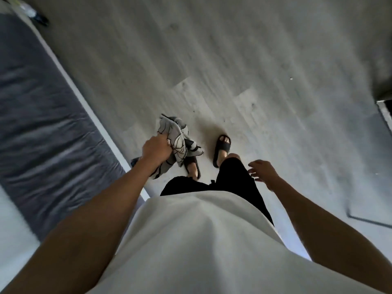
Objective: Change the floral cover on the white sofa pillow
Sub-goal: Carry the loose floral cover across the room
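Gripping the crumpled grey-and-white floral fabric cover (178,143) in a bunch, the left hand (156,148) carries it above the pale wood-look floor (254,60), near the grey sofa's edge (42,124), likely for easy transport. The right hand (263,171) hangs empty, fingers loose. No pillow shows.

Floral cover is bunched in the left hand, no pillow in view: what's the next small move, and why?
Probably bring the free right hand across to take an edge of the floral cover and shake it open. It hangs crumpled from the left hand alone, its opening hidden.
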